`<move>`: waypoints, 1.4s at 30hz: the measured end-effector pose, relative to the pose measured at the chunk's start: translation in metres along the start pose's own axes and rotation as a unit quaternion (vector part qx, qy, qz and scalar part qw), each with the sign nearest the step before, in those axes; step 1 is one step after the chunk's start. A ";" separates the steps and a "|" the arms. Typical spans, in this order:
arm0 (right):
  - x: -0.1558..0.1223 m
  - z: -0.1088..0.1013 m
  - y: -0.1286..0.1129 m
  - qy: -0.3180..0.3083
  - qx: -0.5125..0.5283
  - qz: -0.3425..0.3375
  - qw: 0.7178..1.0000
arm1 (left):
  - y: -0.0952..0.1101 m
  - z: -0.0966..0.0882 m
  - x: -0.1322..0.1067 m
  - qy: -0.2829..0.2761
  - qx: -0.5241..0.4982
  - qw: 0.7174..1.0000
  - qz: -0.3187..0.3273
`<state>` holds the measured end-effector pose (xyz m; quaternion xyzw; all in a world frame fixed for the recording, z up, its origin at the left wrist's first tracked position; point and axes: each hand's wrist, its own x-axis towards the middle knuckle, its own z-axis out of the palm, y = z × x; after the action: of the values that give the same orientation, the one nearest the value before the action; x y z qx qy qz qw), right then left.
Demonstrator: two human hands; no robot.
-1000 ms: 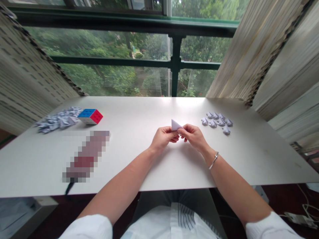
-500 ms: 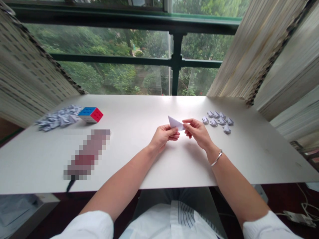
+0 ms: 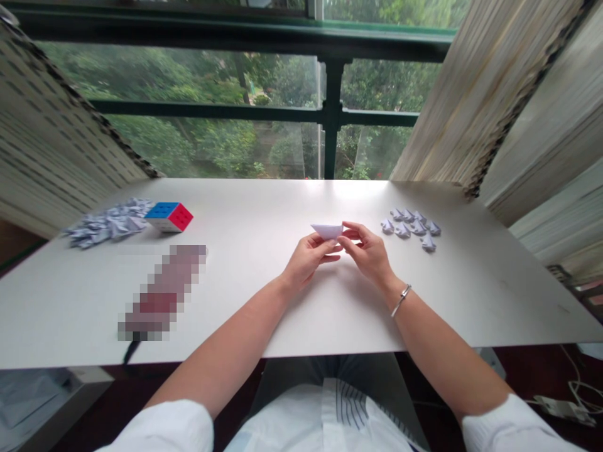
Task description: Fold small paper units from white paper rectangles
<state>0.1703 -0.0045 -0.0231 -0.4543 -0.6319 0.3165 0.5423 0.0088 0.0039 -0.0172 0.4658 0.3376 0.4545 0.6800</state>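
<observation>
A small piece of folded white paper (image 3: 328,231) is held above the middle of the table, its long edge uppermost and a sharp point toward the left. My left hand (image 3: 309,256) pinches its lower side between thumb and fingers. At its right end, my right hand (image 3: 366,250) grips it with thumb and bent fingers, hiding that corner. To the right of my right hand lies a group of several small folded paper pieces (image 3: 418,226).
A heap of folded paper pieces (image 3: 108,223) lies at the far left beside a puzzle cube (image 3: 170,217). Nearer me is a blurred-out oblong object (image 3: 162,292) with a dark strap. Curtains (image 3: 452,94) and a window stand behind the white table (image 3: 264,207).
The folded paper has turned, so its raised point now lies toward the left with the long edge nearly level. My right hand has moved slightly left, closer to my left hand.
</observation>
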 end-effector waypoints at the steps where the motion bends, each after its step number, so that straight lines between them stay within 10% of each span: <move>1: 0.000 0.000 0.000 0.001 -0.012 -0.006 1.000 | 0.001 0.000 -0.001 -0.012 0.002 1.000 -0.002; 21: -0.001 0.002 0.004 0.080 -0.007 0.027 0.996 | 0.004 -0.005 0.004 0.122 -0.071 0.988 -0.059; 42: 0.009 -0.005 0.014 0.136 0.088 0.046 0.986 | -0.005 0.002 -0.002 0.026 0.195 0.975 0.104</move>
<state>0.1780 0.0084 -0.0313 -0.4721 -0.5002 0.3309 0.6461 0.0116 0.0008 -0.0205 0.6097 0.3871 0.4600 0.5164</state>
